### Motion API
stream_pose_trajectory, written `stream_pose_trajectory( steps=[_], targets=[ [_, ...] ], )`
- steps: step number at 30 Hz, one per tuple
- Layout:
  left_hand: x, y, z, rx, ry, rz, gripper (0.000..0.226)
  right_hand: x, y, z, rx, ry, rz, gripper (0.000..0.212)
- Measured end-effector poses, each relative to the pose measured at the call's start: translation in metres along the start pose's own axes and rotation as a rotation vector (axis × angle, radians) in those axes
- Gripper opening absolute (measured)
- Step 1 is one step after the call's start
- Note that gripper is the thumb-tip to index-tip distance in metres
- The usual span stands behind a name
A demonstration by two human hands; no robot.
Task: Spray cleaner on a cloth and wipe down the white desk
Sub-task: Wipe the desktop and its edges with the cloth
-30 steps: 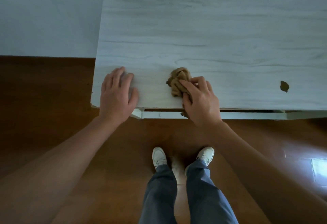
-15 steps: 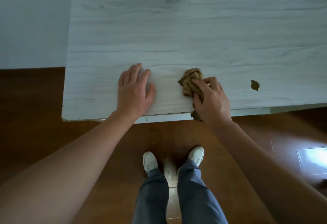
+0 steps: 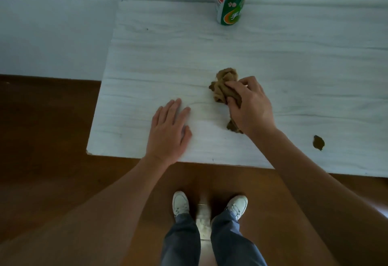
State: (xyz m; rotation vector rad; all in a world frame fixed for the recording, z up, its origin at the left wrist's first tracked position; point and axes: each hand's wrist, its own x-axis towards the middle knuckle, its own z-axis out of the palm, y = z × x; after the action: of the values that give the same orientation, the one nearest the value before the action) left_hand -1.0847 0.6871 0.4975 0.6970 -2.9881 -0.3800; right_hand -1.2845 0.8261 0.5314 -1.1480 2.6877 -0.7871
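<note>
A crumpled brown cloth lies bunched on the white wood-grain desk. My right hand grips the cloth from its near right side, fingers curled over it, and a tail of cloth pokes out under my wrist. My left hand rests flat on the desk near the front edge, fingers straight and spread, to the left of the cloth. A spray cleaner bottle with a green and white label stands upright at the desk's far edge; its top is cut off by the frame.
A small brown spot marks the desk near its front right. The desk's left edge and chipped front-left corner border a brown wooden floor. A pale wall stands behind. My feet stand just before the desk.
My right hand has pushed the cloth away from the front edge, farther onto the desk. My left hand has shifted right along the front. The view has tilted up, showing more of the bottle.
</note>
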Motion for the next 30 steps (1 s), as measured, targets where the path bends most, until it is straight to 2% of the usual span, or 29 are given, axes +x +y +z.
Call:
stream_pose_trajectory(
  steps=[7,12,14,17,19,23,26,30],
  targets=[
    [0.002,-0.001,0.001,0.017,-0.016,-0.019,0.055,0.050,0.004,0.019,0.023,-0.158,0.017,0.038],
    [0.002,-0.002,0.004,0.003,0.017,-0.004,0.052,0.090,0.012,0.016,0.240,-0.054,0.167,0.009],
    [0.003,-0.004,0.006,-0.007,0.035,0.002,0.051,0.119,0.011,0.017,0.280,-0.038,0.233,0.026],
    [0.003,-0.006,0.008,-0.014,0.042,0.007,0.051,0.164,0.008,0.017,0.389,0.025,0.374,0.068],
    [0.002,-0.007,0.010,-0.007,0.031,0.008,0.051,0.190,0.006,0.017,0.455,0.077,0.433,0.080],
    [0.002,-0.008,0.011,0.007,0.019,0.002,0.051,0.222,0.004,0.021,0.501,0.070,0.408,0.078],
    [0.002,-0.007,0.011,0.009,0.014,0.003,0.051,0.233,-0.002,0.030,0.505,0.073,0.371,0.067],
    [0.001,-0.008,0.012,0.001,0.018,0.000,0.051,0.239,-0.029,0.049,0.503,-0.006,0.321,0.061]
  ],
)
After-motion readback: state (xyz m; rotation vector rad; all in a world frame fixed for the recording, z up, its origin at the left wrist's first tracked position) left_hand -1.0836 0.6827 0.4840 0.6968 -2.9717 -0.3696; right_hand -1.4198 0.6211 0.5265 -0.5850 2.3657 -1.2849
